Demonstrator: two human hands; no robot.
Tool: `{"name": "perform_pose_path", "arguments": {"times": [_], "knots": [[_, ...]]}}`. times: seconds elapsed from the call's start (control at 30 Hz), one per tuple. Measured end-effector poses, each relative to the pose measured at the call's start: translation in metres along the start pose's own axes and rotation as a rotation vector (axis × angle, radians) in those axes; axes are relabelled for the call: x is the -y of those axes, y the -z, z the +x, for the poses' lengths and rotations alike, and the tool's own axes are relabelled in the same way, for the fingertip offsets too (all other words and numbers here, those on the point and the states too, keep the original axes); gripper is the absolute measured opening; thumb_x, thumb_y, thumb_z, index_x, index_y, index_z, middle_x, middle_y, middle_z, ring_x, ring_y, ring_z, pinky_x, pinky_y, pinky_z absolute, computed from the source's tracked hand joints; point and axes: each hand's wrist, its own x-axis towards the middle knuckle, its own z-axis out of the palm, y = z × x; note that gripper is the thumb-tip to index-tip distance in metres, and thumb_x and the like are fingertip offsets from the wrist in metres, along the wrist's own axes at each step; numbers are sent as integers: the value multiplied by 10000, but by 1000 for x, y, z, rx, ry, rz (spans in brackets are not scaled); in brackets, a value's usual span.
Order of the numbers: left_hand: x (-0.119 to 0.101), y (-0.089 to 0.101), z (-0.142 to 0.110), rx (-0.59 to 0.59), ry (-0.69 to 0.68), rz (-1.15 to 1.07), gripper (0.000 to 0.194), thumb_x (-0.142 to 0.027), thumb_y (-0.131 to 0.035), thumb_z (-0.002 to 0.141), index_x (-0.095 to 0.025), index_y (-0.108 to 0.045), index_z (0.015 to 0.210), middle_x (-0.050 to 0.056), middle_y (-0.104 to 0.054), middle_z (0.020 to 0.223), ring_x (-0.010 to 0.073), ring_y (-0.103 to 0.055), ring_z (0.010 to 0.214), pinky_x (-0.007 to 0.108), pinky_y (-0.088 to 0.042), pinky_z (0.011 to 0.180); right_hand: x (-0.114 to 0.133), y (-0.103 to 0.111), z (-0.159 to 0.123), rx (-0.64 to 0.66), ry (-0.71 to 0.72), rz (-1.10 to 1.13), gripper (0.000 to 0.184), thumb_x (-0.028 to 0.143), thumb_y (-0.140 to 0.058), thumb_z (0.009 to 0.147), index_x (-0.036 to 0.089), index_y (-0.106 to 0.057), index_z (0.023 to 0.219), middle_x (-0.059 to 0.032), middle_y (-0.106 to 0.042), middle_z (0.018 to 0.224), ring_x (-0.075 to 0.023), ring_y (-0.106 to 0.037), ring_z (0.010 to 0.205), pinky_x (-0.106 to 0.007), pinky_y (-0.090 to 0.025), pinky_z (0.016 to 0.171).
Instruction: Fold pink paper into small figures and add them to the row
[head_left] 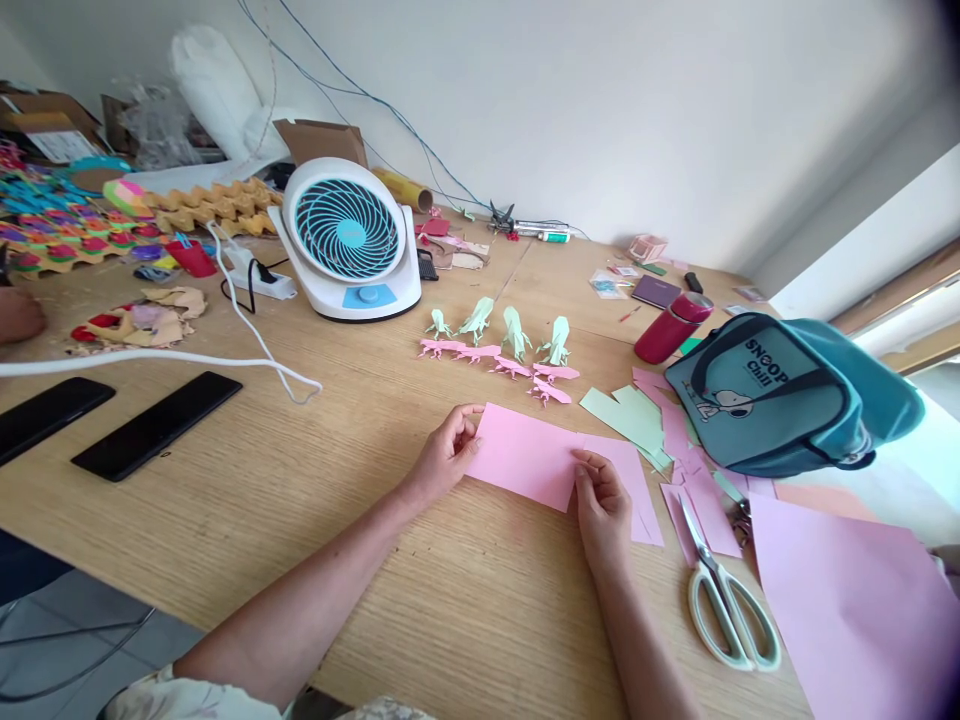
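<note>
A folded sheet of pink paper (525, 458) lies flat on the wooden table (300, 480) in front of me. My left hand (444, 455) pinches its left edge with curled fingers. My right hand (602, 510) presses on the sheet's right end, where it overlaps another pink piece (637, 485); its fingertips are bent down on the fold.
Beyond the sheet stand several small green and pink origami figures (510, 350). Scissors (724, 595), pink scraps, a large pink sheet (855, 600) and a teal bag (780, 395) lie right. A white fan (349, 240), red bottle (671, 325) and two black phones (154, 425) are farther off.
</note>
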Motion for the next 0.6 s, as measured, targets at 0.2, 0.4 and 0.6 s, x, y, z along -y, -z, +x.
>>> {"name": "perform_pose_path", "arguments": {"times": [0.2,0.4,0.6], "knots": [[1,1,1,-30,0,-4,378,-264,-537,900,-173,-471,1261,-36,-455,746,117,-468,678,226,-377,641,5,1,-3,16,-181,204,387,435,-538,912,235,-542,1243,-7,-658,800,-137,-572,640,-257,-448,594],[1,1,1,-38,14,-16,375,-271,-547,888,-175,-485,1244,-35,-466,742,118,-472,674,226,-380,642,5,2,-3,21,-147,185,411,426,-511,928,239,-520,1294,-24,-667,844,-146,-583,673,-265,-455,611],[-1,1,2,-65,14,-34,382,-271,-546,886,-169,-489,1250,-29,-475,754,118,-469,676,225,-381,645,6,1,-3,66,-9,5,338,379,-509,915,243,-657,1187,-61,-702,1024,-191,-633,824,-334,-508,716]]}}
